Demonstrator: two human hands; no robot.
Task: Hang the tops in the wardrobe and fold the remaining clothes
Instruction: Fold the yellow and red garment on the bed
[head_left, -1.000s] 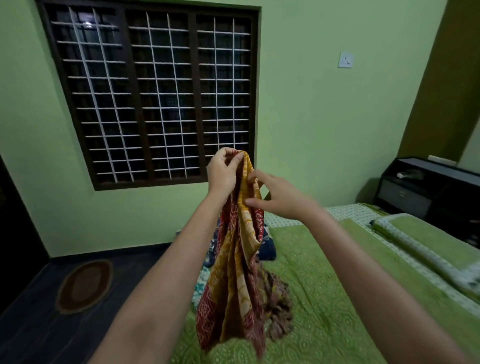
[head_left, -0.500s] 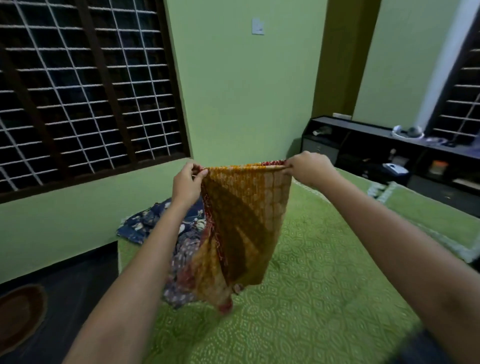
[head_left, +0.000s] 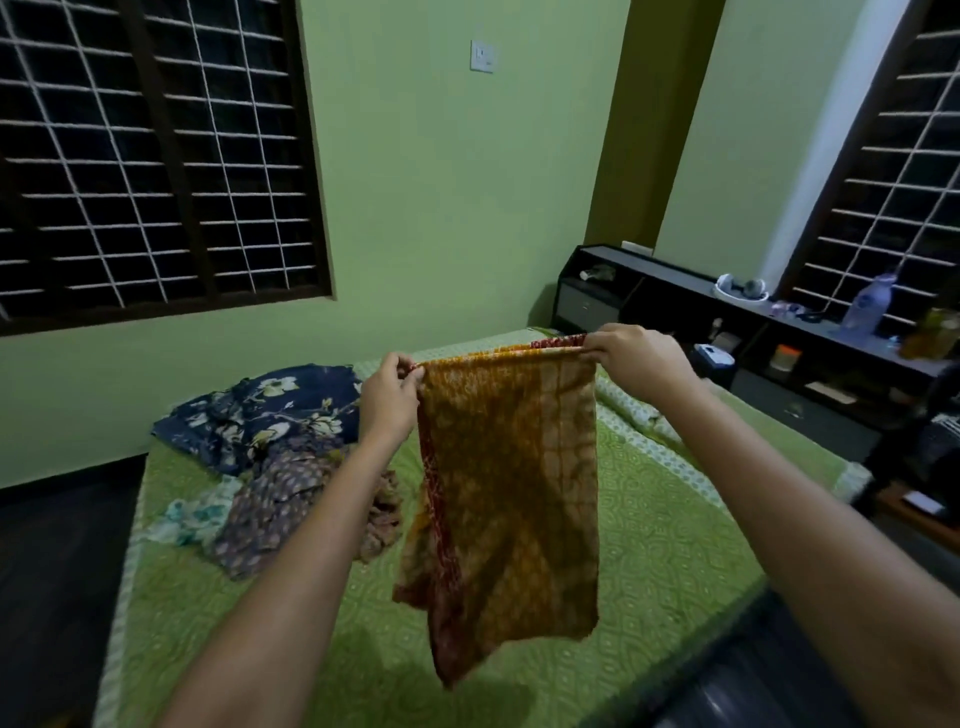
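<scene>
Item in hand: one mustard-yellow cloth (head_left: 511, 467) with a red printed border, held up in front of you above the bed (head_left: 649, 545), its top edge stretched nearly level and the rest hanging free, doubled over itself along the left side, the lowest corner dangling clear of the bedcover. Your left hand (head_left: 388, 397) pinches the left top corner between thumb and curled fingers; your right hand (head_left: 631, 353) grips the right top corner, fingers curled over the red border. Both arms reach forward from the bottom of the view. Behind your left forearm, on the bed's far left part: a heap of other clothes, comprising a navy floral garment (head_left: 265, 410) furthest back, a purplish small-print garment (head_left: 283, 509) overlapping it, a pale teal-patterned piece (head_left: 195, 517) at the heap's left edge, and a brownish crumpled piece (head_left: 382, 514) just beside the hanging cloth. Bed covering: green, patterned. Surroundings: green wall with a switch plate (head_left: 482, 55); a barred window (head_left: 150, 156) to the left; a dark low shelf unit (head_left: 727, 322) along the right, carrying a plastic bottle (head_left: 868, 306) and small items too blurred to identify.
</scene>
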